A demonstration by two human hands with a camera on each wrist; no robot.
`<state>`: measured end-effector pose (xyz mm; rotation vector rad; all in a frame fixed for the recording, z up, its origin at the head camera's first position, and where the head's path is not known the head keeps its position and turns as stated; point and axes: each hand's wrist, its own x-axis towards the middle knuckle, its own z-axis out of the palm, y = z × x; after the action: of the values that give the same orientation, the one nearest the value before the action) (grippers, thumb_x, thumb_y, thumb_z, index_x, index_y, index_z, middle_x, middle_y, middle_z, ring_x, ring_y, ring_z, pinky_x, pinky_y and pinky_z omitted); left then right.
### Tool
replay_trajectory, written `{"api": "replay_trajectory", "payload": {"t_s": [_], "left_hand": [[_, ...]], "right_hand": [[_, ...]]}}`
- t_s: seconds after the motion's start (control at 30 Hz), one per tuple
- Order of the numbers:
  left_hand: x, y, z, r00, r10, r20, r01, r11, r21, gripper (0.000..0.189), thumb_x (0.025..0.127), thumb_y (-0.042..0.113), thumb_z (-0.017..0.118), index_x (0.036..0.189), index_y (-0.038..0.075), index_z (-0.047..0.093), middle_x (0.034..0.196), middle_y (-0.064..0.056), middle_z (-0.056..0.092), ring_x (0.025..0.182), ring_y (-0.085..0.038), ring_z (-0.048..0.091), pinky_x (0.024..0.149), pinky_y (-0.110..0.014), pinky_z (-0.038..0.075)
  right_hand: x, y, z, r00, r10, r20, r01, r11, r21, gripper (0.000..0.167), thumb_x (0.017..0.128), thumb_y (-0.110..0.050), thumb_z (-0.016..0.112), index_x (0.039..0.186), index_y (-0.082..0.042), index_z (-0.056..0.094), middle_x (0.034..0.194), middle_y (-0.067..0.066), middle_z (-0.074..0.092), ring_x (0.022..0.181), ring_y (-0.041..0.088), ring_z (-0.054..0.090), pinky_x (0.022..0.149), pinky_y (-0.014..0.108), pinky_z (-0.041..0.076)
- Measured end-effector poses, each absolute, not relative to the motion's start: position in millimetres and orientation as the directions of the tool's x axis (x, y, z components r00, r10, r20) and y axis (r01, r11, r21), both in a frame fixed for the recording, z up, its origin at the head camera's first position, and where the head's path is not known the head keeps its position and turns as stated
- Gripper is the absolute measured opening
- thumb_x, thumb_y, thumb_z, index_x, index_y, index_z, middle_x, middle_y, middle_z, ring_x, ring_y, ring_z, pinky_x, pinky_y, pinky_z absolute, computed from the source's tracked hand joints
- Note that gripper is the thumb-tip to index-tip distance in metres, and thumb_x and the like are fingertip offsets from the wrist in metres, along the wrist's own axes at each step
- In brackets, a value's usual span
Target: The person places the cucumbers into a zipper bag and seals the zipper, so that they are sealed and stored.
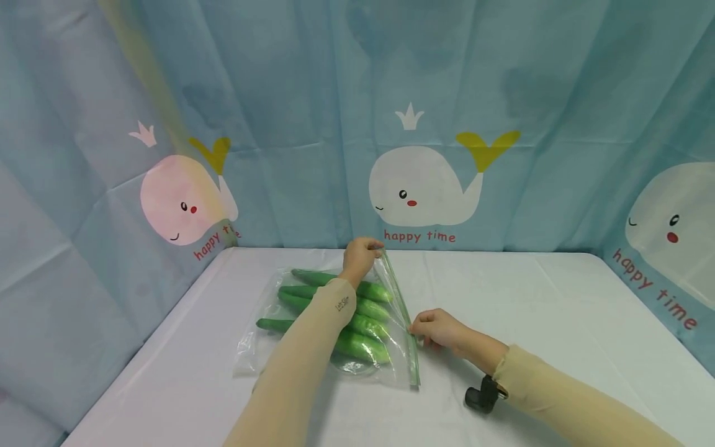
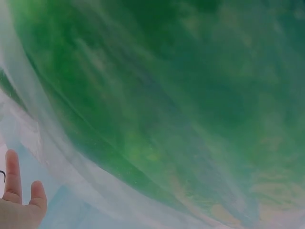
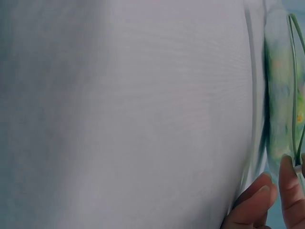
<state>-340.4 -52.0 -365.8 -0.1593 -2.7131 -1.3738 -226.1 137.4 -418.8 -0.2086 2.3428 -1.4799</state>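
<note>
A clear zip bag with a green zip edge lies on the table, holding several green cucumbers side by side. My left hand reaches across the bag and pinches the far end of the zip edge. In the left wrist view, cucumber green seen through plastic fills most of the picture, and two extended fingers show at lower left. My right hand pinches the zip edge near its middle. A small white piece sits at those fingertips in the right wrist view, where the bag's mouth gapes beyond them.
The table has a white cover. A blue curtain printed with whales hangs behind it and along both sides. A black device is strapped at my right wrist, close over the table.
</note>
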Motion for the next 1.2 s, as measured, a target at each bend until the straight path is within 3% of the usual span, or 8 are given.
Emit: {"api": "replay_trajectory", "payload": {"t_s": [0.4,0.87,1.2], "left_hand": [[-343,-56,-364,-0.989,0.034,0.141,0.132,0.604,0.786,0.020,0.094,0.011,0.065,0.111,0.011,0.075,0.110,-0.007,0.070,0.103,-0.026,0.063,0.087,-0.041,0.052],[-343,-53,-365,-0.989,0.029,0.142,0.130,0.616,0.777,0.020,0.094,0.013,0.064,0.111,0.012,0.075,0.112,-0.006,0.069,0.105,-0.025,0.062,0.088,-0.041,0.051],[-345,-57,-365,-0.985,0.021,0.171,0.143,0.658,0.740,0.020,0.095,0.015,0.063,0.112,0.013,0.075,0.112,-0.007,0.069,0.106,-0.026,0.062,0.099,-0.044,0.044]], "right_hand": [[-216,140,-418,-0.893,-0.378,-0.243,0.052,0.450,-0.892,0.022,0.089,-0.014,0.065,0.071,-0.002,0.060,0.063,0.000,0.051,0.055,0.014,0.040,0.051,0.025,0.033],[-197,146,-419,-0.841,-0.438,-0.317,0.134,0.400,-0.907,0.025,0.090,-0.011,0.063,0.067,-0.005,0.054,0.050,-0.002,0.044,0.043,0.009,0.042,0.042,0.018,0.032],[-183,149,-417,-0.741,-0.536,-0.404,0.151,0.453,-0.879,0.034,0.089,-0.005,0.063,0.059,-0.011,0.048,0.050,-0.002,0.045,0.038,0.006,0.044,0.037,0.015,0.028]]}}
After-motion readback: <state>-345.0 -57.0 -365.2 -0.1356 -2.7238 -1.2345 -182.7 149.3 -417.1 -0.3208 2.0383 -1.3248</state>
